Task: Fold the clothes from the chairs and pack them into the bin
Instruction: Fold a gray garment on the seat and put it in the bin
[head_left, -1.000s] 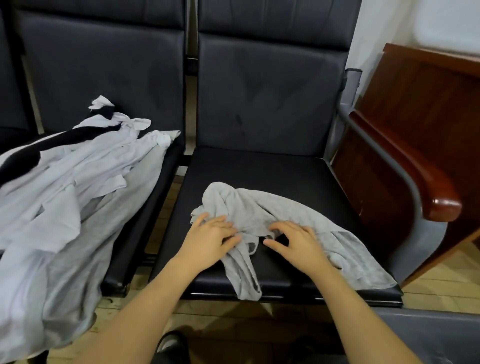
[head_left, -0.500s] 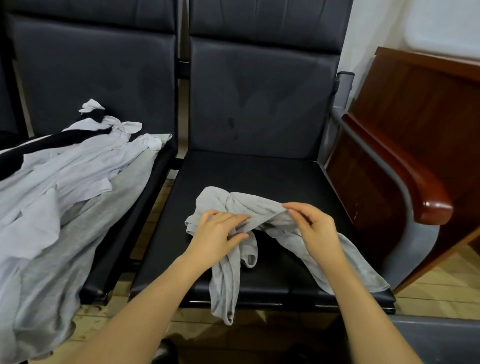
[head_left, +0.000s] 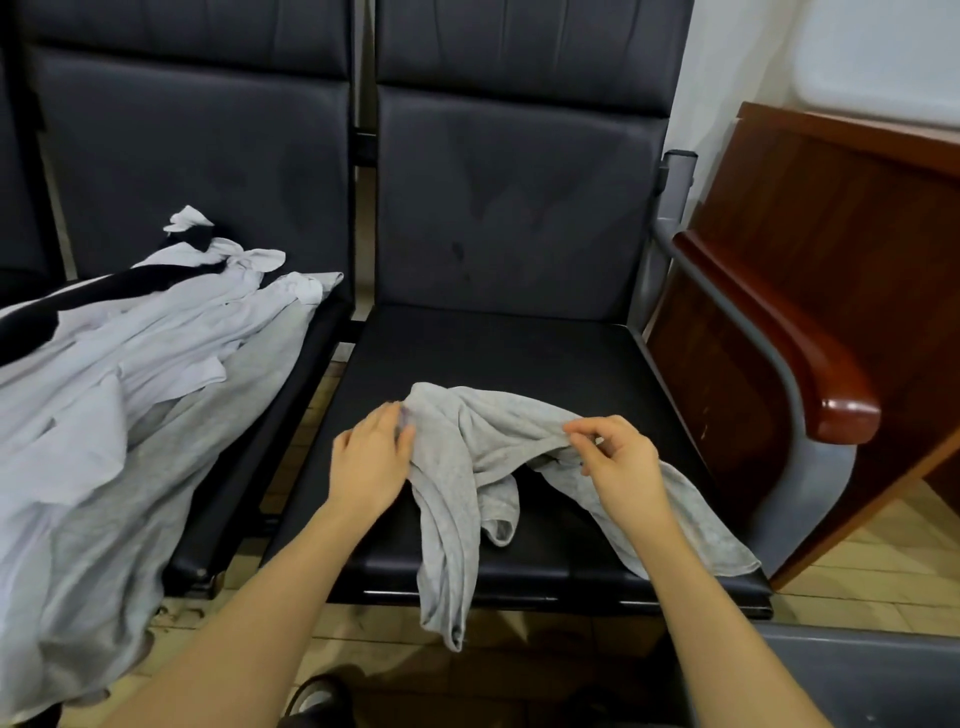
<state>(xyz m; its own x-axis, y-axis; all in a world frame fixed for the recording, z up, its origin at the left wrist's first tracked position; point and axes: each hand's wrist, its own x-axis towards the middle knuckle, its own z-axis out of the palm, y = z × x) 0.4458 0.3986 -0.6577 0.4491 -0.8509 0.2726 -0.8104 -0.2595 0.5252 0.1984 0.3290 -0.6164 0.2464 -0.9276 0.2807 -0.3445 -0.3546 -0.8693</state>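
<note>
The left hand (head_left: 371, 460) is laid palm-down at the left edge of a grey garment (head_left: 470, 467) with its fingertips curled into the cloth, while the right hand (head_left: 621, 457) is raised slightly, a fold pinched between thumb and forefinger. The garment is seen crumpled on the near half of the black chair seat (head_left: 509, 353), one end hanging over the front edge, and a pile of pale clothes (head_left: 130, 374) is draped over the left chair.

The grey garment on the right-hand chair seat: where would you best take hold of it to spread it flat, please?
Probably the grey garment by its raised upper edge, pinched from above at both ends, as left hand and right hand do; the rest hangs bunched over the seat front.
</note>
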